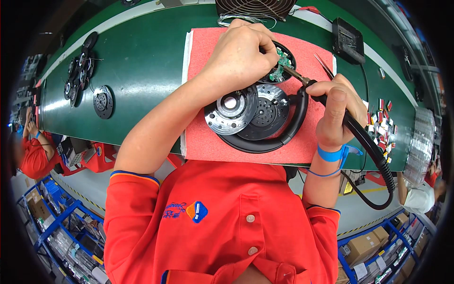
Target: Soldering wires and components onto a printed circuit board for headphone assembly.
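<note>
Open room crosses the green worktop (149,68) between the loose disc (102,102) and pink mat (204,45); the soldering iron (351,122) bars the right side; the fan grille (255,6) probably crowds the left hand (246,53).

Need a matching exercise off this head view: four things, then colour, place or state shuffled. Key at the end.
Column 1
1. Soldering iron
2. Circuit board
3. Black tray
4. Wrist strap

Column 2
A. Beyond the pink mat, off its far right corner
B. Bright blue
C. Gripped in the right hand
D. Green, inside a round black cup

Pairs: 1-C, 2-D, 3-A, 4-B
</note>
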The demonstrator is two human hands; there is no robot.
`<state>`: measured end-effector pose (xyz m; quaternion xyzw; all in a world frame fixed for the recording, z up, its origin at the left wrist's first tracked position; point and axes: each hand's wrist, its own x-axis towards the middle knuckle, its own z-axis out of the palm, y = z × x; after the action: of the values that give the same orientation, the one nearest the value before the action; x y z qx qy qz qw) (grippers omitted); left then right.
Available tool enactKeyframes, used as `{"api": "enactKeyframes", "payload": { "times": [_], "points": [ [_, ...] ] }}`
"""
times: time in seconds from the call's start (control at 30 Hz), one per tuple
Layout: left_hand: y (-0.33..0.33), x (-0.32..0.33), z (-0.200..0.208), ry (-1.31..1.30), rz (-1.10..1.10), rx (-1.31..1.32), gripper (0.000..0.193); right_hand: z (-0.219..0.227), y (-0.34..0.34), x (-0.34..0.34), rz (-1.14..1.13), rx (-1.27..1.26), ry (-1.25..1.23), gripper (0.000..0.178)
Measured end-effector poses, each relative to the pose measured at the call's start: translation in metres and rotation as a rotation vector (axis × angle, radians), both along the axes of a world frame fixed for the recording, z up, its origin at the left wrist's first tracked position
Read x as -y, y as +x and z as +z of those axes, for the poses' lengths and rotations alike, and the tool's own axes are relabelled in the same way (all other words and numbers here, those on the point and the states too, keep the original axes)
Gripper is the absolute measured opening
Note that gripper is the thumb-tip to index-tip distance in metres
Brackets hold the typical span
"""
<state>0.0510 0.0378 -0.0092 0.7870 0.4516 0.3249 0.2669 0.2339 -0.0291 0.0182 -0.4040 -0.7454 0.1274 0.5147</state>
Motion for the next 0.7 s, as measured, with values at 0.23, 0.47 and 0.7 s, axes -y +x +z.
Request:
{"api": "enactKeyframes", "payload": {
  "times": [0.23, 0.47, 0.7],
  "points": [
    [0.0004, 0.0008, 0.0011, -0.023, 0.005, 0.001, 0.014, 0.0009, 0.0005, 0.0004, 0.005, 0.004, -0.005, 0.046],
    [0.0004, 0.0017, 0.0011, -0.016, 0.015, -0.001, 0.013, -0.0007, 0.0017, 0.0004, 0.009, -0.008, 0.027, 0.045],
    [-0.0006, 0.0021, 0.0006, -0.006, 0.013, 0.001, 0.012, -0.0019, 0.0023, 0.0001, -0.001, -0.019, 0.044, 0.045]
  ]
}}
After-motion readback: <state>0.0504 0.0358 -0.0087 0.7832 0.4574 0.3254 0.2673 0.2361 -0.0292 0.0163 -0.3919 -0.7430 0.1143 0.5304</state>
